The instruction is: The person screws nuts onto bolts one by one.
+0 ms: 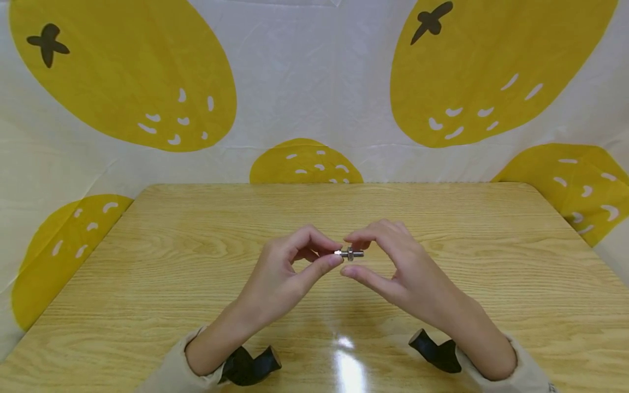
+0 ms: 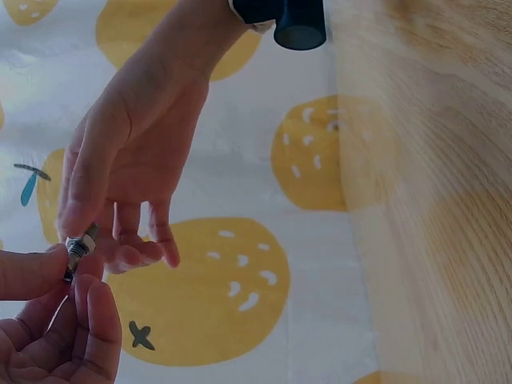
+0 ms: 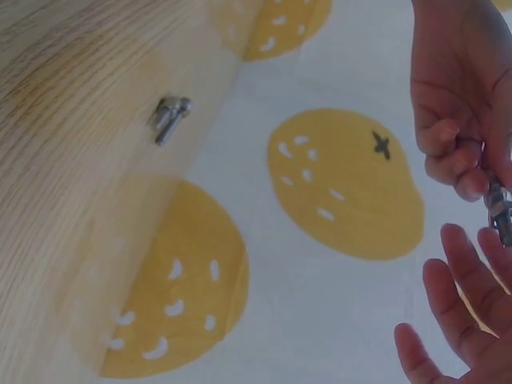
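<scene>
My left hand (image 1: 290,273) pinches a small metal bolt (image 1: 359,254) by one end, between thumb and fingertips. A nut (image 1: 350,254) sits partway along the shank, which points to the right. Around the free end, my right hand (image 1: 400,267) has its thumb and index finger spread, with a gap above and below the metal. In the left wrist view the left hand (image 2: 68,320) comes from the lower left and the right hand (image 2: 136,152) from above. The right wrist view shows the bolt (image 3: 500,210) between both hands at its right edge.
A wood-grain table (image 1: 196,218) lies below the hands, with a fruit-print cloth (image 1: 314,82) behind it. Small metal pieces resembling bolts (image 3: 170,116) show against the wood in the right wrist view. Black wrist devices (image 1: 253,365) are strapped at both sleeves.
</scene>
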Demonstrator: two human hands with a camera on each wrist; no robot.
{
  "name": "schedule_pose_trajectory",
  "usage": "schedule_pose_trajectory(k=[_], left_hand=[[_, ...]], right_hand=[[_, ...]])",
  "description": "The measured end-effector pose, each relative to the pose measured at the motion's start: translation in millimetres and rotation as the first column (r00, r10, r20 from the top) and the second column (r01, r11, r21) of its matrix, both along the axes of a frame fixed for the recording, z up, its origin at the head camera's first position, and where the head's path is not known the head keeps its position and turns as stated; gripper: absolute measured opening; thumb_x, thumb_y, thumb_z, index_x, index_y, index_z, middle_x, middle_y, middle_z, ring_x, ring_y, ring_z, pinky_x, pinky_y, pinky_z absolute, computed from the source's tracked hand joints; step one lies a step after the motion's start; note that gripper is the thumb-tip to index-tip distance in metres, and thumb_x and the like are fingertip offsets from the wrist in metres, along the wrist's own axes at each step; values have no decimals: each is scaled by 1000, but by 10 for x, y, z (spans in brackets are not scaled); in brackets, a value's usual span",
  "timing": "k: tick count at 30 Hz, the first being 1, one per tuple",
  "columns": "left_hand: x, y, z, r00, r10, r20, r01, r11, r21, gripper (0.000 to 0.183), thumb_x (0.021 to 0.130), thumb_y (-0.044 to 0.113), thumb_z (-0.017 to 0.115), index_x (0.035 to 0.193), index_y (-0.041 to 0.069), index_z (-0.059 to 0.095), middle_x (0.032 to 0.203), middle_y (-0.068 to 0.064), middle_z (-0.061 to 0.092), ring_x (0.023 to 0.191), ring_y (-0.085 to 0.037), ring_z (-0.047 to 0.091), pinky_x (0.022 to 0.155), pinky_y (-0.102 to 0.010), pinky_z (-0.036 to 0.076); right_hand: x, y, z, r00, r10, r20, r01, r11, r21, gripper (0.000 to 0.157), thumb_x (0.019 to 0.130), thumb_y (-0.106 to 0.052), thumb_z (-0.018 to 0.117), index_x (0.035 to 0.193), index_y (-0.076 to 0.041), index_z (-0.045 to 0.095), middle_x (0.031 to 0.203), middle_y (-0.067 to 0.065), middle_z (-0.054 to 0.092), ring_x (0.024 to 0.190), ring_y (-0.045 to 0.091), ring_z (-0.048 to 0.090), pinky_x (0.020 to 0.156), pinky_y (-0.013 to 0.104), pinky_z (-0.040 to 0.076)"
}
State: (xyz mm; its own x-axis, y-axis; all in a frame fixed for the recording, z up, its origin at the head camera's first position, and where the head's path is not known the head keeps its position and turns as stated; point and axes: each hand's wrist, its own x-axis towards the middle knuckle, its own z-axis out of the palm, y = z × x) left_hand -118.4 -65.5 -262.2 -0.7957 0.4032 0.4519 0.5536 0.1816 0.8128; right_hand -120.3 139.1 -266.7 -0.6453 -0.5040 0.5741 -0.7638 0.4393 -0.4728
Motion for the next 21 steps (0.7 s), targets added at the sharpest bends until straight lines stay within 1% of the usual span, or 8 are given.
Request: schedule_pose_trajectory(k=[2,4,7,10,13,16,21], left_hand=[[1,-2,-1,1000,8,0,-8,1000,0,10,87,10,65,96,6,64,90,-4,69,74,-7,64,63,-25,53],[0,-4,-1,1000,12,0,-12,1000,2,10,87,10,65,96,6,64,90,-4,69,74,-7,64,63,-25,53],[0,-5,-1,1000,13,-1,-13,1000,6,10,86,10,66,95,6,64,89,-4,69,73,-7,64,62,-25,53],[0,-6,1,1000,12,-1,-12,1000,8,10,86,10,66,95,6,64,89,-4,69,74,-7,64,62,-25,53],[0,-5,1,1000,6,-6,-6,1000,9,10,86,9,66,95,5,63,89,-4,69,74,-7,65,62,-25,53],[1,0,2,1000,-9,-13,9,1000,15,10,86,8,66,95,5,63,89,-5,69,74,-8,65,63,-25,54],[7,6,1,999,-26,-26,26,999,17,9,85,7,66,94,3,63,88,-6,69,74,-8,65,63,-25,55]], right_hand=[[-4,-4,2,999,17,-34,-18,1000,-23,31,82,-15,71,109,-10,58,103,-4,59,97,10,50,84,26,41],[-14,-8,3,997,40,-69,-42,998,-39,26,84,-13,69,106,-8,57,102,-2,60,96,11,51,87,25,40],[-24,-9,3,994,57,-95,-61,997,-46,23,84,-10,68,104,-7,57,100,-1,61,96,12,52,88,24,40],[-26,-5,7,995,55,-86,-59,998,-36,23,82,-8,69,103,-8,58,99,-2,61,97,11,52,89,24,39],[-25,-5,12,996,53,-73,-55,998,-27,21,82,-9,69,101,-10,60,98,-4,61,96,11,52,90,26,37],[-22,-10,12,997,54,-64,-55,998,-7,15,86,-11,66,99,-12,60,97,-6,61,96,11,51,91,29,36],[-20,-16,0,998,54,-40,-53,998,31,7,91,-9,59,94,-15,59,94,-9,59,95,9,50,91,31,34]])
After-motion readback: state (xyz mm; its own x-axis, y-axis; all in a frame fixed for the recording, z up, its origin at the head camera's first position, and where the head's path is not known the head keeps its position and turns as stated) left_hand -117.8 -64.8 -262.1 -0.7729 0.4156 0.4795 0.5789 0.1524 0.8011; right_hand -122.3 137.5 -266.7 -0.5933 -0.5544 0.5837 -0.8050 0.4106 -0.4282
